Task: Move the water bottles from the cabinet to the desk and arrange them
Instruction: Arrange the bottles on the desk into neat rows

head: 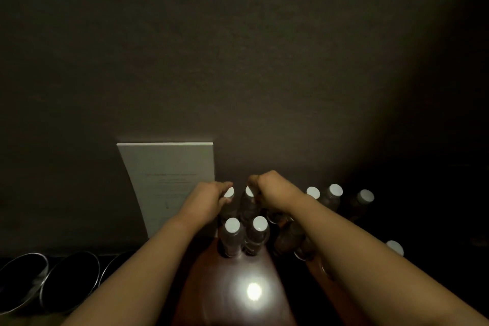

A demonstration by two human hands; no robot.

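Gripping two white-capped water bottles by their necks, the left hand (209, 197) is holding the left bottle (228, 193) and the right hand (267, 189) the right bottle (249, 193), at the far edge of the desk (238, 272), behind two nearer bottles (244, 235).

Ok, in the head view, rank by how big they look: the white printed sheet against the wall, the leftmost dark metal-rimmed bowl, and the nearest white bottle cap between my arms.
1. White printed sheet, largest.
2. Leftmost dark metal-rimmed bowl, partly cropped.
3. White bottle cap, smallest.
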